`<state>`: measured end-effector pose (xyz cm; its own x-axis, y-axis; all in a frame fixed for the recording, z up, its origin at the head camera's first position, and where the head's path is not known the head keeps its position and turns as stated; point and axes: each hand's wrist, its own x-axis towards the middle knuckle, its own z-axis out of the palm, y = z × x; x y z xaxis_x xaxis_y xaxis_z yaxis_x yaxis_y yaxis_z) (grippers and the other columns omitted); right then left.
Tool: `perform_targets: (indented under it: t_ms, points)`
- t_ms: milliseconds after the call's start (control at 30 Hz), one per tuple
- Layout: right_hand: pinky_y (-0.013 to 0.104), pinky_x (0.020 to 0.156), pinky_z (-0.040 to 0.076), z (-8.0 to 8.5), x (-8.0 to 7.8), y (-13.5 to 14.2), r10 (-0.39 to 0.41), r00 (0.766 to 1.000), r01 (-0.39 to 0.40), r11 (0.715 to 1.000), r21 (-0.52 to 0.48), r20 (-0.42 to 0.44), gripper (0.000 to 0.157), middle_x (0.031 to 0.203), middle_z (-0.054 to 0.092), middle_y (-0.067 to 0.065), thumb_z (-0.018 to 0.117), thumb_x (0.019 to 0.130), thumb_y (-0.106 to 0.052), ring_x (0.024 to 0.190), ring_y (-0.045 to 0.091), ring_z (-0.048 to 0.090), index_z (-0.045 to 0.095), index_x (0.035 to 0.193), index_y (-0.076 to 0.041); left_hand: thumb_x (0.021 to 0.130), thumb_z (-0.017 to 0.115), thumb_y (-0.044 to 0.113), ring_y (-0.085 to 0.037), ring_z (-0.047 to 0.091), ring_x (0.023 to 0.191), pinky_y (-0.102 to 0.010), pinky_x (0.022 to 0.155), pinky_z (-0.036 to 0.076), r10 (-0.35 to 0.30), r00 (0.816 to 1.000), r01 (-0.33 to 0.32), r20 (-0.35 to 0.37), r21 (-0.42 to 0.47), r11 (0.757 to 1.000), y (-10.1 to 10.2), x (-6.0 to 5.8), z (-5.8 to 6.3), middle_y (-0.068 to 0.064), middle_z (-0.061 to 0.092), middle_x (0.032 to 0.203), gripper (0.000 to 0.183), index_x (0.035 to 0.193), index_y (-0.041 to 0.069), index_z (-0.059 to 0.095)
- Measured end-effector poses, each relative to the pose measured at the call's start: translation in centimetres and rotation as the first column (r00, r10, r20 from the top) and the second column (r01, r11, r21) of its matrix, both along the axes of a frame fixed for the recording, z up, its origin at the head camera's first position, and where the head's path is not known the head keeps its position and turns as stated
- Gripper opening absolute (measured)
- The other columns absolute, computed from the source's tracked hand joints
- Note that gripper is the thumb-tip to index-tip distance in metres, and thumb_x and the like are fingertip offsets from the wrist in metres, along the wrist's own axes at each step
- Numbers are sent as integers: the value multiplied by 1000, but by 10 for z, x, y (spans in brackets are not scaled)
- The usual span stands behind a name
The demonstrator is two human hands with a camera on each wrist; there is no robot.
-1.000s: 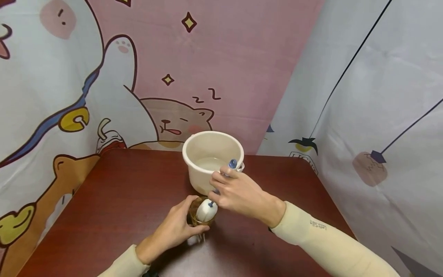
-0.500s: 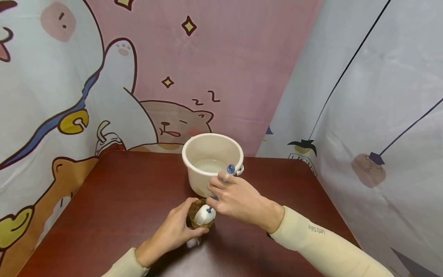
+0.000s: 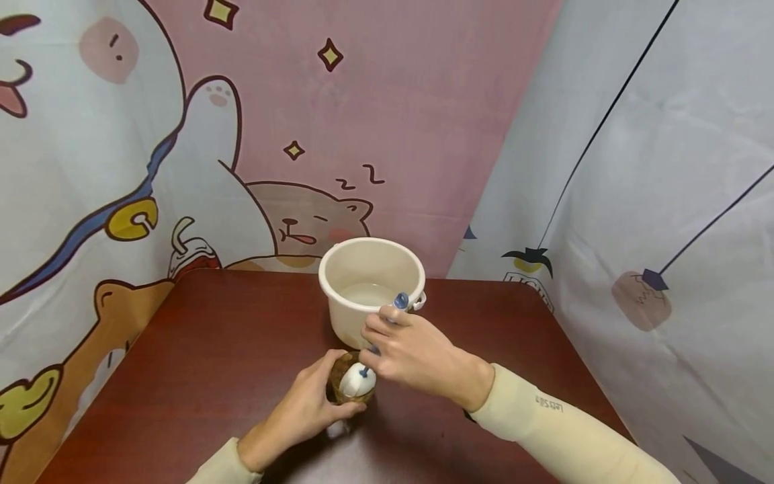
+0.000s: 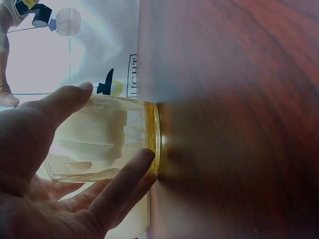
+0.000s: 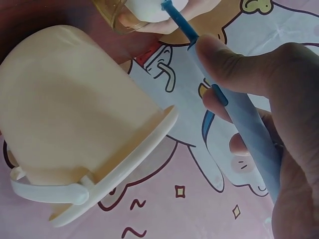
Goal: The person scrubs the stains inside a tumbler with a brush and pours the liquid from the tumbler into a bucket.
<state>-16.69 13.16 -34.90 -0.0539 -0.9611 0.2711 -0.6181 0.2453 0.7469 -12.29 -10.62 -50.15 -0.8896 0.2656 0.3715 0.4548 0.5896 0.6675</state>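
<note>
Low over the table, my left hand [image 3: 305, 403] grips an amber-tinted clear glass cup [image 4: 154, 129], thumb on one side and fingers round the other. In the left wrist view the cup's base is at the tabletop; I cannot tell whether it touches. A white sponge head [image 3: 358, 382] sits in the cup's mouth, its top showing. It belongs to a cup brush with a blue handle [image 5: 246, 122]. My right hand [image 3: 417, 349] holds that handle, thumb along it and fingers curled round. The handle leans away from the cup, its end [image 3: 401, 300] near the bucket's rim.
Directly behind the cup stands a cream plastic bucket [image 3: 347, 316] with a pale handle [image 5: 50, 193]; what looks like water [image 3: 367, 294] lies in it. The dark red table [image 3: 230, 356] meets cartoon-printed cloth [image 3: 423, 134] at the back and sides.
My right hand and the brush have shifted slightly down and left, and the sponge shows less above the cup's rim. The left hand keeps its grip. The head view has tilted a little upward.
</note>
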Motion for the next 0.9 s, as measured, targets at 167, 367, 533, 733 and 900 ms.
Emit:
perform_targets:
  t_ms: [167, 367, 533, 733, 900]
  points:
    - [33, 110, 42, -1, -1, -3, 29, 1000, -29, 1000, -12, -8, 16, 95, 72, -8, 83, 102, -27, 103, 18, 58, 74, 88, -30, 80, 111, 31, -12, 78, 110, -33, 92, 66, 4, 1000, -4, 4, -8, 1000, 0, 0, 0, 2, 81, 126, 80, 144, 18, 66]
    - [34, 110, 41, 0, 0, -8, 33, 999, -33, 999, -13, -2, 17, 96, 72, -6, 81, 104, -25, 104, 19, 57, 74, 90, -30, 80, 111, 29, -11, 76, 108, -31, 91, 65, 1, 1000, -2, 11, 9, 1000, 0, 0, 1, 4, 80, 125, 80, 145, 23, 65]
    - [34, 110, 39, 0, -1, -11, 40, 999, -40, 999, -13, -15, 17, 96, 72, -7, 83, 102, -25, 104, 18, 57, 74, 89, -30, 81, 111, 30, -9, 75, 104, -30, 88, 64, -4, 1000, 4, 6, 9, 1000, 0, 0, 1, 4, 79, 121, 79, 144, 21, 65]
    - [35, 111, 37, -2, -3, -13, 20, 1000, -20, 1000, -3, 8, 15, 99, 74, -6, 80, 105, -26, 105, 18, 56, 76, 92, -31, 81, 110, 33, -9, 76, 105, -30, 87, 64, -7, 1000, 7, 15, 9, 1000, 0, 0, 0, 4, 79, 122, 79, 145, 21, 65]
    - [35, 109, 37, -2, -6, -13, 22, 1000, -22, 1000, -9, 14, 14, 98, 74, -7, 79, 106, -26, 103, 18, 57, 78, 92, -31, 82, 110, 33, -10, 76, 106, -32, 88, 66, -7, 1000, 7, 27, 11, 1000, 0, -1, 0, 3, 79, 123, 80, 146, 22, 65]
